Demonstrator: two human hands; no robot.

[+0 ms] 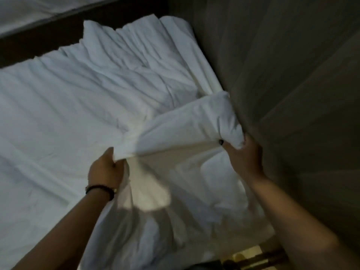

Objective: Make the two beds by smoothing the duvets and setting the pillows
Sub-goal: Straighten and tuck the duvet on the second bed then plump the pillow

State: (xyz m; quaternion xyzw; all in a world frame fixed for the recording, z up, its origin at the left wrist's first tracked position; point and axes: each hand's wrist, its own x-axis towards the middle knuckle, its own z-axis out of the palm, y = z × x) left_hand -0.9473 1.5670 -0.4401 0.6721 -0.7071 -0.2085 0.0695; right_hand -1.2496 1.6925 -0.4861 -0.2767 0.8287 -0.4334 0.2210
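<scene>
Duvet (101,90) lies rumpled across the bed, its near edge lifted by both my hands. My left hand (106,168) pinches the edge; my right hand (244,154) grips the bunched corner beside the wall (292,75). I judge this the smoothing step; next comes pulling the edge taut and laying it flat. Pillows aren't visible.

Dim, soft and low in contrast, as we saw it.
We found the white duvet (81,98) the brightest surface, greyed by weak light; a warmer patch glowed on the fabric under the lifted fold, with shadow spreading below it. The wall (292,65) sat in murky brown-grey. Edges were smeared throughout, the forearms at the bottom blurred most, and lines bowed toward the corners from the wide lens.
</scene>
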